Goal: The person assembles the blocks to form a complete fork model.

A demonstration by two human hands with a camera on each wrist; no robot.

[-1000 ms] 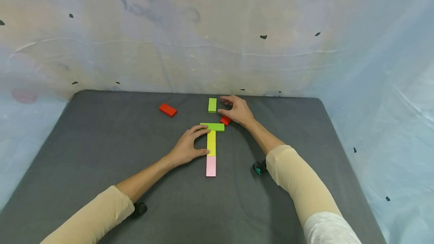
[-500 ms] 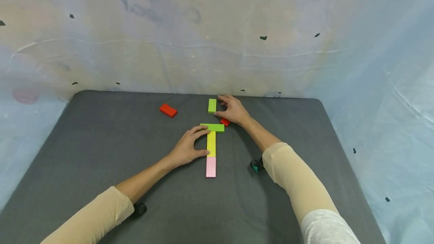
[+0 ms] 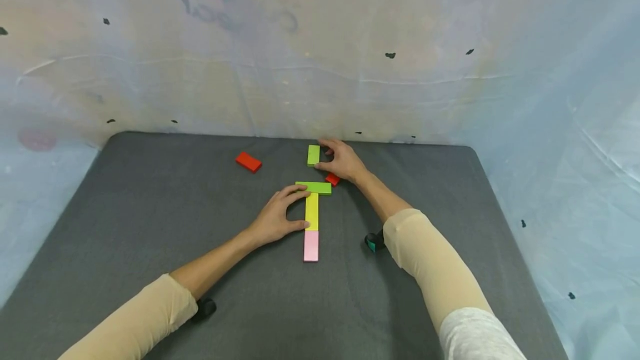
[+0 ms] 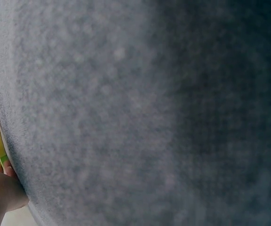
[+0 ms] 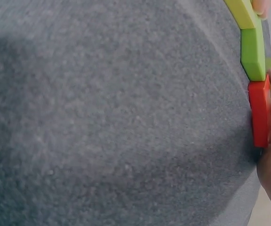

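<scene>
**Two hands among coloured blocks on a grey table**

Farthest left on the grey table [image 3: 125, 210], a red block [image 3: 248, 162] lies alone, tilted, well apart from both hands.

Next comes the left hand [image 3: 275, 216], resting palm down. Its grip is a loose, curved span: the thumb touches the near end of the yellow block [image 3: 311, 211] and the fingers reach to the left end of the green bar [image 3: 313, 187]. The yellow block runs away from the person, with a pink block [image 3: 311, 245] butted against its near end. The green bar lies crosswise at the yellow block's far end, making a T.

Beyond the bar, near the table's back edge, a small green block [image 3: 313, 155] lies lengthwise. The right hand [image 3: 344, 161] is just beside it, fingertips and thumb touching its right side in a curled grip. A small red block [image 3: 332, 179] sits under the heel of that hand, just right of the green bar's end; the right wrist view shows it [image 5: 259, 112] lying against the fingers.
</scene>
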